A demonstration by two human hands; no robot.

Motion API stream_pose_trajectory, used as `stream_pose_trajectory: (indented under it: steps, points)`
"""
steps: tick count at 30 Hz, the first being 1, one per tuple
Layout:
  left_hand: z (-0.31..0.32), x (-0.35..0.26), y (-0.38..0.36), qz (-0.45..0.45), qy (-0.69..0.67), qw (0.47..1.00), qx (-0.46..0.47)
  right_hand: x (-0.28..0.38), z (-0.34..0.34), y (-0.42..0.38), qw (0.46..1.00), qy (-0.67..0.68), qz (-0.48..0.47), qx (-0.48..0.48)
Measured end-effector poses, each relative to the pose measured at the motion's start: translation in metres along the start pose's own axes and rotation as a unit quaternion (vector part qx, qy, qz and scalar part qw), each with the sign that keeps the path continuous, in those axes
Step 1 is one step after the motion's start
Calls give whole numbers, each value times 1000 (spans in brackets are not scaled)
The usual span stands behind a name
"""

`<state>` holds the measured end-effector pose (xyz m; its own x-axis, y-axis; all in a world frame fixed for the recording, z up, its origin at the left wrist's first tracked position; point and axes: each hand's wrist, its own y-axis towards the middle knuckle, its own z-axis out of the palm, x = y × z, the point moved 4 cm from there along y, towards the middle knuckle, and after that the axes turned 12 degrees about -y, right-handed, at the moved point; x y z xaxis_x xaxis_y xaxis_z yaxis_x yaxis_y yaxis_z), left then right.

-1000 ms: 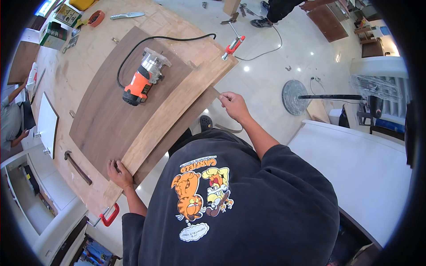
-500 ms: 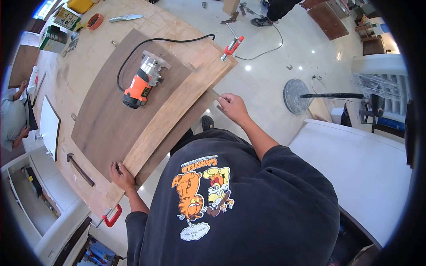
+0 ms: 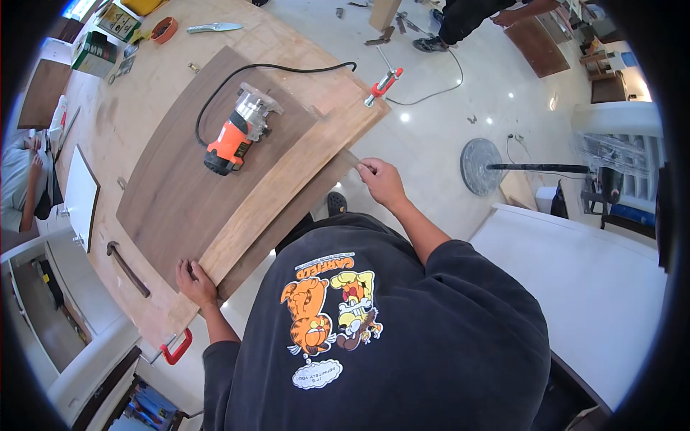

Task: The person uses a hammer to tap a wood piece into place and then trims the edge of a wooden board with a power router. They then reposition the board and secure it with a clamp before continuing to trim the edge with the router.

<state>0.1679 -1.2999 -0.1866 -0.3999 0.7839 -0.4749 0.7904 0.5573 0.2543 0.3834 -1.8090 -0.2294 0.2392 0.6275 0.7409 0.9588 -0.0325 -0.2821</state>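
A brown wooden panel (image 3: 169,183) with a curved edge lies on the workbench, a pale wooden strip (image 3: 259,195) along its near side. Below that strip, a darker board (image 3: 287,219) juts out past the bench edge toward my body. My left hand (image 3: 196,282) grips the near left end of the wood, fingertips on top and thumb partly hidden. At the far right end, my right hand (image 3: 382,182) pinches the tip of the darker board between thumb and fingers. An orange trim router (image 3: 233,136) with a clear base rests on its side on the panel.
A red-handled clamp (image 3: 383,87) grips the bench's right corner; another clamp (image 3: 177,348) is at the lower left. A hammer (image 3: 128,270), white panel (image 3: 81,197) and knife (image 3: 214,28) lie on the bench. The router's black cord (image 3: 287,68) crosses it. Two people are nearby.
The view has shifted slightly. Both my hands keep their hold on the wood. The person at the left has moved their arms, and another person's arm now shows at the top right.
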Motion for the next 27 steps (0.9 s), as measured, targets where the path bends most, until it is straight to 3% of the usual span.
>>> stream_pose_trajectory:
  steps: [14, 27]
  points:
    - [3, 8, 0, -5, 14, 1000, 4, 17, -8, -8, 999, 15, 37, 8]
    - [2, 5, 2, -5, -4, 1000, 0, 13, -1, -8, 1000, 2, 12, -28]
